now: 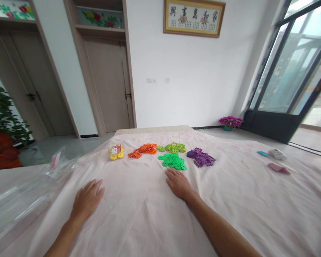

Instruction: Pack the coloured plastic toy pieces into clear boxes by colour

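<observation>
My left hand [88,197] lies flat on the pale pink cloth [133,207], fingers stretched out and nothing in them. Palm down, my right hand [178,182] rests just in front of a pile of green snowflake-shaped plastic pieces [173,161], its fingertips close to the nearest ones. Behind that pile are yellow-green pieces [176,147]. Purple pieces [201,157] form a heap to the right, and orange pieces [143,150] spread to the left. Further left stands a clear plastic box [116,152] with yellow contents and a red-and-white label.
Clear plastic sheeting [21,200] covers the cloth's left side. At the right lie a white rounded object [277,154], a blue item [263,153], a dusky pink folded piece [279,168] and a thin stick [245,164]. Potted magenta flowers [230,122] stand beyond, near the glass door.
</observation>
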### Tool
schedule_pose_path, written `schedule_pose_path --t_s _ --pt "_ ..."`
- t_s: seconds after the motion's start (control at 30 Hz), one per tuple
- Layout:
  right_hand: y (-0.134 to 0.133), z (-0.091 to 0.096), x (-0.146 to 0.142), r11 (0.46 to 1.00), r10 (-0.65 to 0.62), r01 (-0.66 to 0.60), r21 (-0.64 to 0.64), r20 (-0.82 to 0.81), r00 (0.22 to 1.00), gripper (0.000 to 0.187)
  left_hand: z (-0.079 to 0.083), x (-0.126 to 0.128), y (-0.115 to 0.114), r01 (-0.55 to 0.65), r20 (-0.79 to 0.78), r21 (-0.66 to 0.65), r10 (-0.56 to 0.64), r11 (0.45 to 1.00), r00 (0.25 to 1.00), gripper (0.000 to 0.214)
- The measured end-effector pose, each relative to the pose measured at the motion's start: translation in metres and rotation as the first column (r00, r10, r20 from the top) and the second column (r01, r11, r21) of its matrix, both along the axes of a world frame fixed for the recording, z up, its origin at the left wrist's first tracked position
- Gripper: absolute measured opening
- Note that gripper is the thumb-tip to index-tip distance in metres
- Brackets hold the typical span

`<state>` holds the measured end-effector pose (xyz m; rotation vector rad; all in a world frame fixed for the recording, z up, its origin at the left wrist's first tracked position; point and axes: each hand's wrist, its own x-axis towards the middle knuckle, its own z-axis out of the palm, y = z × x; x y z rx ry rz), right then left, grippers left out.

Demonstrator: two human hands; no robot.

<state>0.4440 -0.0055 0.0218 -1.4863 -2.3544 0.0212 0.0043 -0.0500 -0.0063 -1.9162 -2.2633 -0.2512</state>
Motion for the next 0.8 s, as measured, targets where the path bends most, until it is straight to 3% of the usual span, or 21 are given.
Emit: schedule_pose_path --t_s 0.4,0.8 --pt "-0.001 -0.002 -0.003 0.998 -0.011 0.01 0.064 0.014 1.0 0.041 -0.012 -0.018 0.008 0.048 0.093 0.084 -0.055 0.995 0.994 0.051" --pt "0.001 -0.008 0.0 0.997 -0.04 0.04 0.067 0.009 0.999 0.041 -0.018 -0.021 0.01 0.036 0.103 0.128 -0.049 0.991 0.993 0.05"
